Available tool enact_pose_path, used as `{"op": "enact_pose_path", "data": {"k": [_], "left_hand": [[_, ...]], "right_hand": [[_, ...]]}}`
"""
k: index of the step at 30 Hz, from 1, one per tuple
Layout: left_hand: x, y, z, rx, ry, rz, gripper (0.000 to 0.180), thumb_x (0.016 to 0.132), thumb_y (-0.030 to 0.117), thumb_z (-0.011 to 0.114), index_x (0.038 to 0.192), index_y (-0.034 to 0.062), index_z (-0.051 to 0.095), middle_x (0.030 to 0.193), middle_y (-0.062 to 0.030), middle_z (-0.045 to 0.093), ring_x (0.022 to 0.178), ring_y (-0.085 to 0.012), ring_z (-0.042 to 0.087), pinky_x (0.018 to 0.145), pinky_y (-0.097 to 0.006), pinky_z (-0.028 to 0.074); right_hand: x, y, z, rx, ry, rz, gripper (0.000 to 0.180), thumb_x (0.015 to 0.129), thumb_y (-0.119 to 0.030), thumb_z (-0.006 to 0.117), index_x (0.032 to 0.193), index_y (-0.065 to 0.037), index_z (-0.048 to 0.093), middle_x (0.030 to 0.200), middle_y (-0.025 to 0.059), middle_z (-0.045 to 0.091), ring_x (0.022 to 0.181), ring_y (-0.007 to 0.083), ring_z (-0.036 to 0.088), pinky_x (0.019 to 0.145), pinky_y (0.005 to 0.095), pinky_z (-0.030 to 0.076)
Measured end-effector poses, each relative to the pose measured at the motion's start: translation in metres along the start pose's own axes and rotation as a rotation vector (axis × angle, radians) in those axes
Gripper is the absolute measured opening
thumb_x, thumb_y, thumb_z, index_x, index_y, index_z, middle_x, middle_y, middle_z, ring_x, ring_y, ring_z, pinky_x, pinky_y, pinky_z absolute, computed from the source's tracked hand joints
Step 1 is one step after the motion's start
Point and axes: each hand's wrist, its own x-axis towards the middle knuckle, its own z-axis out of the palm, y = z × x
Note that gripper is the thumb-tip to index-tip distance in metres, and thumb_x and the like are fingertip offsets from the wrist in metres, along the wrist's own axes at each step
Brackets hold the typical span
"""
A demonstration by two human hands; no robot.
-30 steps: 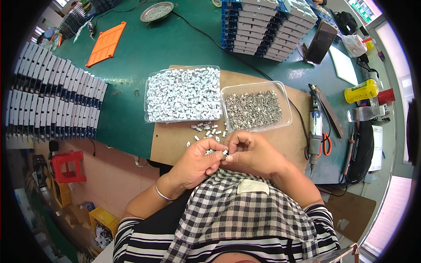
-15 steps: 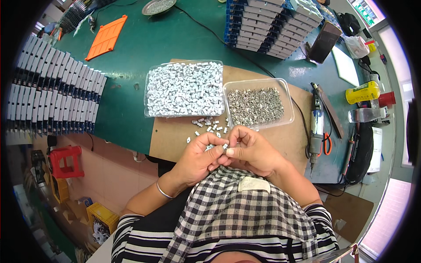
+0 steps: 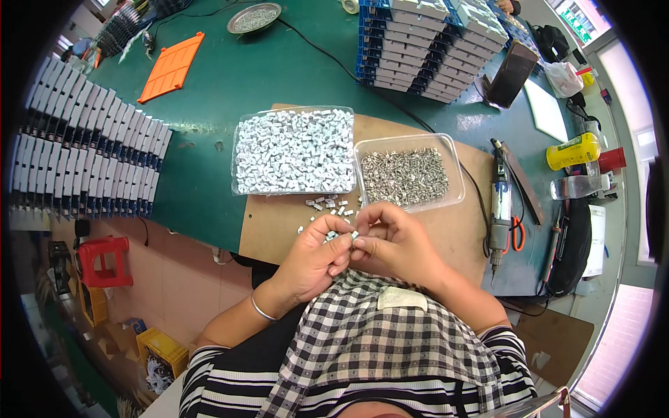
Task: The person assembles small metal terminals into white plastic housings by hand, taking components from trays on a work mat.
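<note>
In front of the apron, my left hand (image 3: 313, 259) is closed, pinching a small white plastic piece (image 3: 355, 235) between thumb and forefinger. My right hand (image 3: 396, 242) meets it there, its thumb and bent forefinger pressed together at the piece's edge. Whatever lies between those right fingertips is too small to make out. Just beyond the hands, a clear tray of white plastic pieces (image 3: 293, 150) is heaped full, and several loose pieces (image 3: 327, 203) lie before it. To its right stands a clear tub (image 3: 456, 182) holding many small metal screws (image 3: 404, 174).
Both containers rest on a brown board (image 3: 279, 226) on the green table. An electric screwdriver (image 3: 500, 209) and orange-handled scissors (image 3: 517, 235) lie to the right. Stacked white-and-blue parts (image 3: 83, 153) stand at left, another stack (image 3: 425, 52) at the back. An orange panel (image 3: 171, 68) lies far left.
The view has tilted slightly, so the table's things sit a little lower. Both hands remain together at the white piece, with the right fingers shifted slightly around it.
</note>
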Motion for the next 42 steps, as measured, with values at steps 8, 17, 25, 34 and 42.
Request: {"op": "enact_pose_path", "data": {"k": [8, 17, 25, 34, 42], "left_hand": [[-0.002, 0.007, 0.000, 0.100, -0.025, -0.001, 0.008, 0.088, 0.007, 0.051, 0.090, 0.0067, 0.043, 0.074, -0.0033, 0.050, 0.055, -0.0044, 0.042, 0.045, -0.016, 0.034], [-0.008, 0.030, -0.004, -0.080, 0.174, 0.081, 0.017, 0.090, 0.010, 0.038, 0.106, 0.0050, 0.044, 0.081, -0.0066, 0.052, 0.054, -0.0092, 0.042, 0.043, -0.019, 0.033], [-0.005, 0.012, -0.003, -0.082, -0.049, -0.084, 0.022, 0.094, 0.028, 0.040, 0.097, 0.0067, 0.047, 0.075, -0.0063, 0.052, 0.049, -0.0074, 0.039, 0.039, -0.018, 0.031], [0.002, 0.017, 0.004, -0.127, 0.005, -0.177, 0.026, 0.092, 0.014, 0.042, 0.113, 0.0007, 0.048, 0.084, -0.0053, 0.052, 0.059, -0.0086, 0.043, 0.046, -0.019, 0.034], [0.004, 0.011, 0.001, -0.130, 0.031, -0.189, 0.018, 0.088, 0.007, 0.047, 0.106, 0.0061, 0.050, 0.088, -0.0056, 0.056, 0.064, -0.0104, 0.047, 0.049, -0.021, 0.037]], "right_hand": [[0.004, -0.004, 0.000, 0.371, -0.171, 0.224, 0.012, 0.080, 0.001, 0.058, 0.090, 0.000, 0.051, 0.078, 0.0038, 0.053, 0.071, 0.0119, 0.057, 0.062, 0.0226, 0.047], [0.013, -0.012, -0.007, -0.630, 0.076, -0.327, 0.022, 0.073, -0.007, 0.061, 0.094, -0.004, 0.056, 0.089, 0.0115, 0.056, 0.081, 0.0302, 0.056, 0.069, 0.0353, 0.047], [0.046, -0.006, -0.071, -1.253, 0.190, -0.307, 0.020, 0.070, -0.015, 0.065, 0.089, -0.008, 0.061, 0.087, 0.0084, 0.057, 0.086, 0.0275, 0.053, 0.077, 0.0363, 0.041], [0.048, 0.005, -0.075, -0.867, 0.325, -0.229, 0.013, 0.070, -0.008, 0.064, 0.082, -0.004, 0.064, 0.080, 0.0100, 0.059, 0.077, 0.0257, 0.056, 0.068, 0.0343, 0.044], [0.009, -0.017, -0.048, -0.266, 0.214, -0.170, 0.010, 0.073, 0.001, 0.060, 0.082, -0.001, 0.062, 0.081, 0.0048, 0.061, 0.074, 0.0110, 0.057, 0.066, 0.0230, 0.044]]}}
